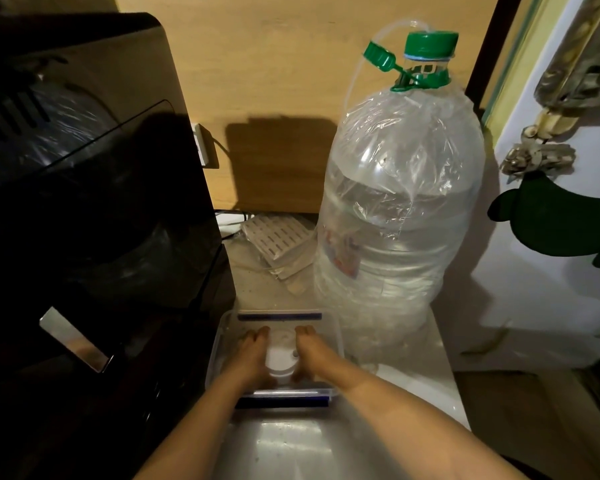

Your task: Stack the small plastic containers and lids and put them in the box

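A clear plastic box [336,336] with dark blue clips at its far and near ends sits low in the middle of the head view. Inside it stands a stack of small round translucent containers and lids [282,356]. My left hand [252,355] presses against the stack's left side, and my right hand [309,353] against its right side. Both hands reach down into the box, fingers pointing away from me. The lower part of the stack is hidden between my palms.
A big clear water bottle [399,202] with a green cap stands just beyond the box on the right. A tall black appliance [94,209] fills the left side. Slotted white plastic pieces [278,237] lie behind the box. A pale counter surface [291,445] lies near me.
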Demonstrator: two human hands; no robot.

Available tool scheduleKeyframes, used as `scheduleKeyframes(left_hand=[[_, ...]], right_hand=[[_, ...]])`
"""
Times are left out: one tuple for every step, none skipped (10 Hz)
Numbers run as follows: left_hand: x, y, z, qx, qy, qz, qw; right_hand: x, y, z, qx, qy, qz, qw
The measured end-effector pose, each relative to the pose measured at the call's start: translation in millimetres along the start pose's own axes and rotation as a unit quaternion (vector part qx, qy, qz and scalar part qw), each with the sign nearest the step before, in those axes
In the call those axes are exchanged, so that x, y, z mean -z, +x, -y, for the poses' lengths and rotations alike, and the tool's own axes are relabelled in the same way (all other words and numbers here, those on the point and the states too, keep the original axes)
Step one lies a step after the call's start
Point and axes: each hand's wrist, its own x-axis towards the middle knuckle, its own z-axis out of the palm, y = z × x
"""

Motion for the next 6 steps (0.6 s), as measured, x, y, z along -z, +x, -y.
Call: scheduleKeyframes(left_hand=[[3.1, -3.3, -0.8, 0.013, 0.027, 0.000, 1.000], [13.2, -8.7, -3.3, 0.015, 0.025, 0.009, 1.000], [23.8, -9.1, -4.0, 0.014, 0.026, -0.005, 1.000], [35.4, -11.5, -8.9, 0.010, 0.018, -0.033, 0.999], [56.7, -20.0, -18.1, -0.025, 0.010, -0.074, 0.997], [72.7, -32.7, -28.9, -0.072, 0.000, -0.148, 0.986]], right_hand=[[2.5, -1.4, 0.3, 0.004, 0.000, -0.002, 1.000], [12.6, -6.7, 5.3, 0.022, -0.003, -0.003, 1.000], [30.0, -14.8, 9.8, 0.040, -0.027, -0.017, 0.999], [45.5, -28.0, 16.1, 0.058, -0.044, -0.035, 0.997], [66.9, -44.7, 23.1, 0.084, -0.079, -0.071, 0.991], [88.3, -59.8, 30.4, 0.105, -0.111, -0.112, 0.982]])
